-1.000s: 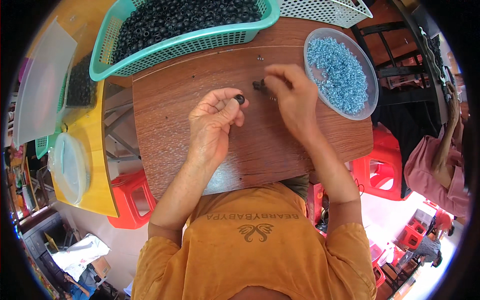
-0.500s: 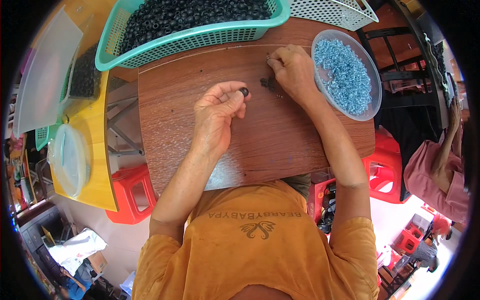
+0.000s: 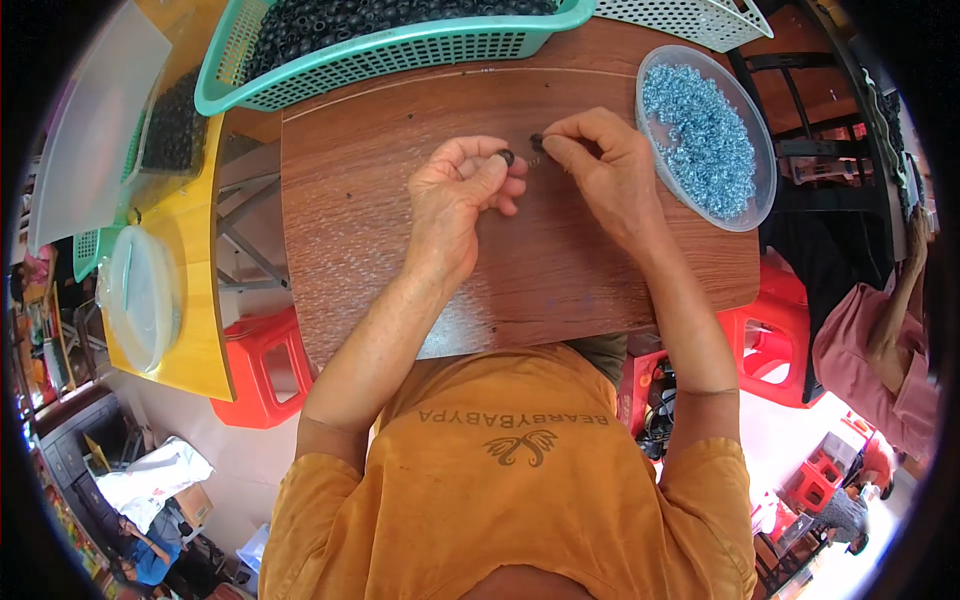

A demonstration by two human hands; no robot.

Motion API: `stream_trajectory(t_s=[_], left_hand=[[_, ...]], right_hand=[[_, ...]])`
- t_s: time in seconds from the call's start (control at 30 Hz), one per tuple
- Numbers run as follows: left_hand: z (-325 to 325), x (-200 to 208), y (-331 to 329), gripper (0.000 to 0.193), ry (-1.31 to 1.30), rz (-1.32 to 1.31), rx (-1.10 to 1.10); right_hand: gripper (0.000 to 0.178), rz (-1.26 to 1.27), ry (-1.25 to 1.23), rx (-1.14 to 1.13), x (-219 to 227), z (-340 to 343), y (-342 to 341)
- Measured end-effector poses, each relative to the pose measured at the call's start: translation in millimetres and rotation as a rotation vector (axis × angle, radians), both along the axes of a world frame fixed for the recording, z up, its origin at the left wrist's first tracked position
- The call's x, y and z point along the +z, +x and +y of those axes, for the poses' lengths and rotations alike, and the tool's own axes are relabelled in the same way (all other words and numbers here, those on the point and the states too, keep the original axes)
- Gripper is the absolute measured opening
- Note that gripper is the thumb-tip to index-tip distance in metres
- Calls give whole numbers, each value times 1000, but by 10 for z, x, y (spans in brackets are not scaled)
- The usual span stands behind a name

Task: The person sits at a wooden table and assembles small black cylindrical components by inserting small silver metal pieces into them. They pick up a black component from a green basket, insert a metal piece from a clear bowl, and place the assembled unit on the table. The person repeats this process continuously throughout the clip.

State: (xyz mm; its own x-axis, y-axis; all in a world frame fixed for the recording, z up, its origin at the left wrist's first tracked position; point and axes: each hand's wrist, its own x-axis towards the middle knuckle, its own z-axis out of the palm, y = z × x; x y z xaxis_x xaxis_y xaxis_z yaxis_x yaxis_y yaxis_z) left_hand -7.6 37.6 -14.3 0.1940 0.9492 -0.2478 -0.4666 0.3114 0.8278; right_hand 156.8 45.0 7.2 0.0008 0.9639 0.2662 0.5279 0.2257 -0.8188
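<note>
Over the brown wooden board (image 3: 380,250), my left hand (image 3: 458,200) pinches a small black ring (image 3: 506,157) between thumb and fingers. My right hand (image 3: 600,165) pinches another small dark piece (image 3: 537,142) just to the right of it, the two pieces nearly touching. A clear shallow tray (image 3: 752,150) of small pale blue metal rings lies right of my right hand. A teal basket (image 3: 400,50) filled with black rings stands along the board's far edge.
A white mesh basket (image 3: 690,18) sits at the far right. A yellow table (image 3: 190,300) on the left carries clear lids and a tub of black pieces. Red stools (image 3: 260,370) stand below. Another person in pink (image 3: 880,350) sits at the right.
My right hand has come back from near the blue-ring tray toward my left hand, bringing its small piece close to the black ring. The view has shifted a little.
</note>
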Motion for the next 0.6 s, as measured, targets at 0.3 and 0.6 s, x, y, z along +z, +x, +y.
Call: stream_trajectory(t_s=[0.3, 0.6], left_hand=[[-19, 3, -9, 16, 10, -14, 44], [-18, -7, -13, 14, 9, -60, 60]], right_hand=[[12, -226, 221, -19, -66, -133, 75], [16, -395, 336, 15, -118, -82, 4]])
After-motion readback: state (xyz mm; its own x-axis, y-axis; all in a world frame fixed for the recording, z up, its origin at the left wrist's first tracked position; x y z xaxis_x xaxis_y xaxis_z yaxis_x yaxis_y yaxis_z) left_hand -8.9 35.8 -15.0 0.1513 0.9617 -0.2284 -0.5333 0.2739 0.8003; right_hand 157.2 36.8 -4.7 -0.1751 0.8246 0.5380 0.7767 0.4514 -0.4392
